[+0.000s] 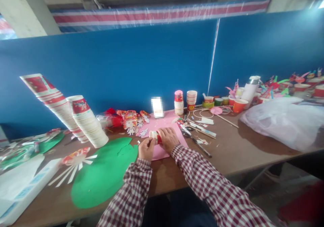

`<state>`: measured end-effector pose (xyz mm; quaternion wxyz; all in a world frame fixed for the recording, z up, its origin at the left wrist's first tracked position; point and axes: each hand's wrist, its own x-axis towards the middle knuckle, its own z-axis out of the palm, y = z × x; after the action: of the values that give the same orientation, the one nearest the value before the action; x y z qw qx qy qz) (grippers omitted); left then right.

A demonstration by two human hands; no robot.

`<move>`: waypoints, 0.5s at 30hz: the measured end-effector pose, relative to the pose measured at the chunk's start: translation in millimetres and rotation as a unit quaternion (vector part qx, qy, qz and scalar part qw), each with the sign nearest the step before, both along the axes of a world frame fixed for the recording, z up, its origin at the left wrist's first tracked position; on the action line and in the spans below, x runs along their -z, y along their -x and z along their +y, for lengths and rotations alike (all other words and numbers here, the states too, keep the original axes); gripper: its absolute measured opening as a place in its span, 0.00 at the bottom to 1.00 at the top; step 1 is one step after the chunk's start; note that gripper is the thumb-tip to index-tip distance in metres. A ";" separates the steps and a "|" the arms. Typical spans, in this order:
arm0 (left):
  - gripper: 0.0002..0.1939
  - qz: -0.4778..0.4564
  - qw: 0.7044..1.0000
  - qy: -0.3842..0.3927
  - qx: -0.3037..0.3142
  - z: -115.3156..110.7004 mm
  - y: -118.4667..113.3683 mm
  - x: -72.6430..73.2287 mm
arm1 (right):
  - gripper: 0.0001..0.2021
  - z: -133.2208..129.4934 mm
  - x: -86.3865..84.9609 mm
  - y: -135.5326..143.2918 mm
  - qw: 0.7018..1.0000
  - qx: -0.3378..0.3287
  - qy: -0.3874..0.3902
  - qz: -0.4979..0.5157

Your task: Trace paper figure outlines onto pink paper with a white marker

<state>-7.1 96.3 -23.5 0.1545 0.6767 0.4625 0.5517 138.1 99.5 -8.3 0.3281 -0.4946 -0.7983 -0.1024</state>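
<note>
A red and white paper cup lies on its side between my two hands, above a pink sheet. My right hand is wrapped round the cup's red part from above. The thumb and fingers of my left hand are pressed together at the cup's pale left end; whether they pinch something small there is hidden. Just left of the hands, a large green paper shape lies on the brown table.
Tall leaning cup stacks stand left. Paper figures lie behind the green shape. Pens and sticks are right of the pink sheet. Farther right are a white bottle and a plastic bag. A blue partition rises behind.
</note>
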 end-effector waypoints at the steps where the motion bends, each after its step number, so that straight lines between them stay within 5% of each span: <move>1: 0.15 0.000 1.000 -0.001 0.002 0.5 0.5 0.3 | 0.27 0.6 0.2 -0.5 1.000 0.002 0.002 0.004; 6: 0.20 -0.014 1.000 -0.008 0.000 4.7 4.0 2.5 | 0.30 5.9 4.9 -7.2 0.998 0.042 0.021 0.046; 15: 0.10 0.022 0.999 -0.031 -0.015 3.3 2.6 2.1 | 0.32 2.3 3.2 -8.1 0.998 0.025 0.028 0.045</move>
<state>-9.6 99.7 -25.6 0.1152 0.6860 0.4585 0.5530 146.2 101.7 -11.5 0.3469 -0.5276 -0.7726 -0.0664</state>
